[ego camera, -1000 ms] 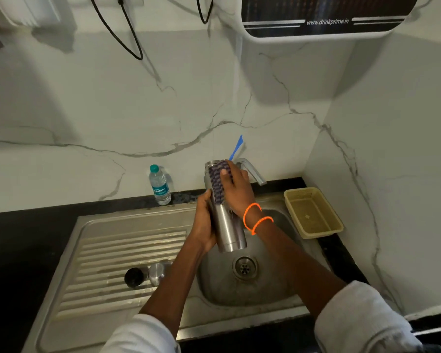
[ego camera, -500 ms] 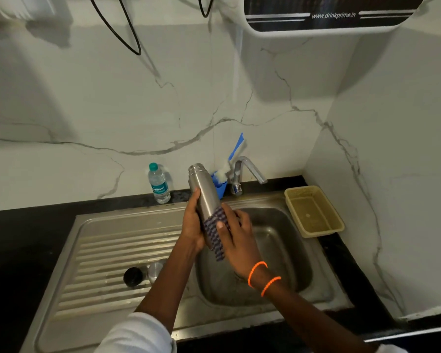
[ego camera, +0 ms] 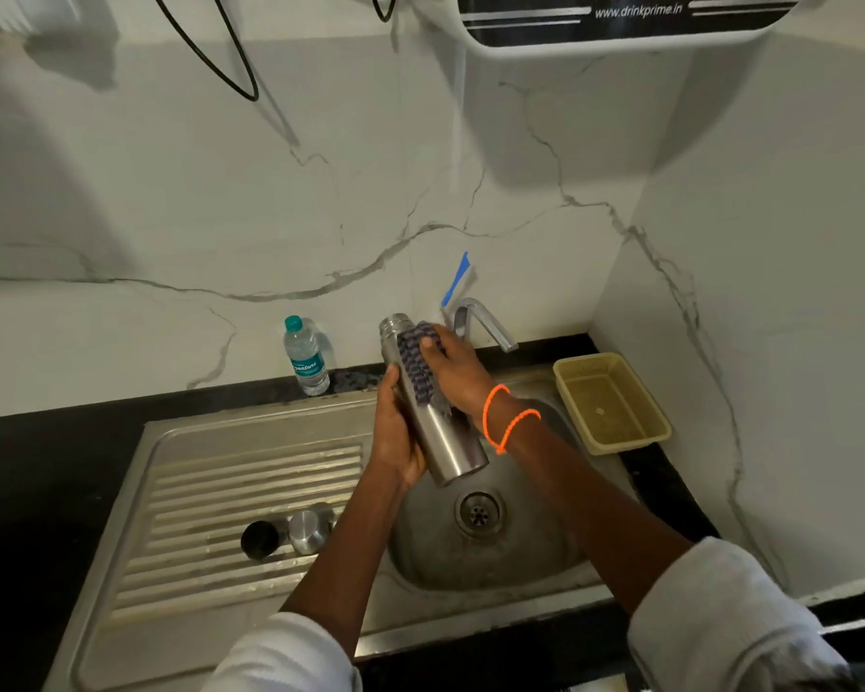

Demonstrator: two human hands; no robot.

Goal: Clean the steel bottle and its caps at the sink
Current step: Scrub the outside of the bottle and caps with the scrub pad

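On the ribbed draining board [ego camera: 221,491] at the left of the steel sink unit, two caps are seen side by side and touching: a dark cap [ego camera: 259,539] with its hollow turned toward the camera, and a steel cap [ego camera: 310,530] just to its right; behind the board, a small plastic water bottle [ego camera: 306,355] with a green lid is stood upright on the black counter [ego camera: 46,457] against the marble wall. Further right, the steel bottle [ego camera: 445,442] is held tilted over the sink basin [ego camera: 495,566], its open neck raised toward the wall and its base lowered toward the drain [ego camera: 479,512]; the lower body of the bottle is gripped by the left hand [ego camera: 395,437], whose fingers are curled round it from the left; a checked scrubbing cloth [ego camera: 420,367] is pressed against the upper part of the bottle, near the neck, by the right hand [ego camera: 453,367], whose fingers are wrapped over the cloth; orange bands [ego camera: 508,417] are worn on the right wrist. Just behind the right hand, the tap [ego camera: 485,322] is curved out over the basin, and a blue handle [ego camera: 458,279] is seen rising behind it; to the far right, a yellow plastic basket [ego camera: 612,407] is set on the counter beside the basin, in the corner of the walls.
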